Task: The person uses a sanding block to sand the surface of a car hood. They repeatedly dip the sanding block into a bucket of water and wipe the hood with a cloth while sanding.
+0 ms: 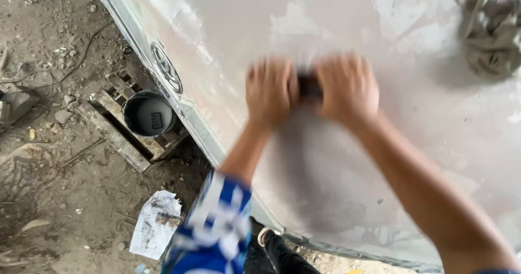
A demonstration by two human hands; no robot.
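A grey rag (491, 30) lies at the panel's upper right; on the dirt ground (49, 198), a black bucket (148, 114) sits on a wooden pallet (116, 138) near crumpled paper (156, 225).

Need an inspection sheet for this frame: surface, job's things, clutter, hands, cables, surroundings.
Surface: pale car panel, patchy with filler and dust.
Job's things: small dark block pressed to the panel between both hands, blurred.
Clutter: crumpled rag lying on the panel; crumpled paper on the ground.
Hands: left hand and right hand both on the block.
Cables: thin dark wire across the dirt.
Surroundings: dirt ground, dark bucket on a wooden pallet.
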